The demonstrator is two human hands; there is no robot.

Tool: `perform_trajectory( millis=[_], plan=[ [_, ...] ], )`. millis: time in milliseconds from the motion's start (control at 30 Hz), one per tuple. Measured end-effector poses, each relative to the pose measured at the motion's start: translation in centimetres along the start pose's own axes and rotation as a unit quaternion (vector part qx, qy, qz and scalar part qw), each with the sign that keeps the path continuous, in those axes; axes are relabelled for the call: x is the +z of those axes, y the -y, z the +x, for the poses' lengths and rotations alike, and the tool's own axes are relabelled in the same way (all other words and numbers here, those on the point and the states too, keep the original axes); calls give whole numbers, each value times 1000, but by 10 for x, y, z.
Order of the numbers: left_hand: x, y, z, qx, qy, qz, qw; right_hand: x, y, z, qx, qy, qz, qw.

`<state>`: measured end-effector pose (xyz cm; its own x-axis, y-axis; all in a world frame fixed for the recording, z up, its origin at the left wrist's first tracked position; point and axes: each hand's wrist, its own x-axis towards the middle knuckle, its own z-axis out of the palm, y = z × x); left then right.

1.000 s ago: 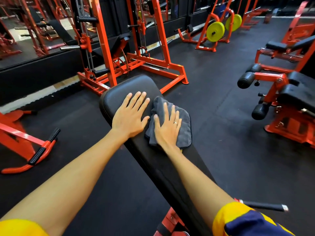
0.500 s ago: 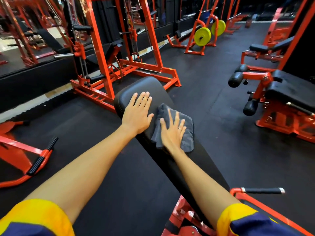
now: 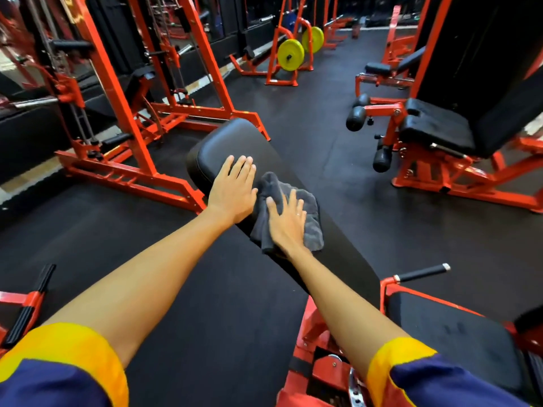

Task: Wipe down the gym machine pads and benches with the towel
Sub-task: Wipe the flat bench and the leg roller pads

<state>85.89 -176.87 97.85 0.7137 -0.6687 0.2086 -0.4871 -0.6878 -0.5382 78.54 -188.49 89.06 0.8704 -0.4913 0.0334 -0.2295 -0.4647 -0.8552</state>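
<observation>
While the left hand (image 3: 232, 195) lies flat on the bench pad (image 3: 223, 142), the right hand (image 3: 289, 221), flat at its four o'clock, presses the seemingly soft, light towel (image 3: 271, 185).

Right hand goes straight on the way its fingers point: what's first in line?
The right hand likely meets the bunched towel first, then bare bench pad; left hand sits just beside that line.

The right hand (image 3: 289, 220) lies flat on the towel (image 3: 310, 230) and hides its middle; only folds ahead of the fingers and an edge right of the palm show. The left hand (image 3: 233, 195), just left of the towel, covers part of the pad (image 3: 235, 142), and the right forearm hides the pad's near end. The bottom edge cuts the left sleeve (image 3: 58, 371) and right sleeve (image 3: 440, 380). Machines beyond the 2 plates (image 3: 291, 55) are blurred.
</observation>
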Motion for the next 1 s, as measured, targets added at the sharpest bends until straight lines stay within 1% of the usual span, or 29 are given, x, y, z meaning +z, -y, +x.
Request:
perform_trajectory(
  millis=[67, 133, 200, 267, 367, 467, 533, 633, 700, 733, 833, 900, 1000],
  plan=[
    [1, 0, 0, 12, -4, -1, 1000, 8, -15, -22, -87, -9, -35, 996],
    [3, 1, -2, 23, -8, -5, 1000, 11, -47, -40, -133, -11, -76, 988],
    [3, 2, -4, 31, -14, -7, 999, 8, -80, -52, -142, -17, -101, 985],
    [3, 1, -4, 32, -19, -12, 999, 7, -96, -59, -130, -34, -112, 985],
    [4, 1, -3, 30, -21, -10, 999, 21, -74, -55, -119, -68, -131, 982],
    [6, 1, -2, 29, -26, -2, 999, 31, -39, -45, -146, -64, -133, 978],
    [8, 1, -2, 32, -27, -4, 999, 27, -40, -41, -156, -51, -133, 978],
    [8, 1, -3, 35, -27, -3, 999, 16, -67, -52, -167, -44, -135, 976],
    [8, 1, -3, 36, -26, -10, 999, 10, -94, -63, -142, -48, -116, 982],
    [8, 0, -4, 36, -27, -10, 999, 7, -107, -68, -116, -45, -100, 987],
    [8, -1, -4, 31, -24, -11, 999, 0, -136, -64, -35, -23, -14, 999],
    [8, -2, -4, 33, -17, -9, 999, -7, -138, -49, 11, -6, 36, 999],
    [8, -2, -4, 27, -9, -11, 1000, -16, -119, -9, 85, -21, 28, 996]
  ],
)
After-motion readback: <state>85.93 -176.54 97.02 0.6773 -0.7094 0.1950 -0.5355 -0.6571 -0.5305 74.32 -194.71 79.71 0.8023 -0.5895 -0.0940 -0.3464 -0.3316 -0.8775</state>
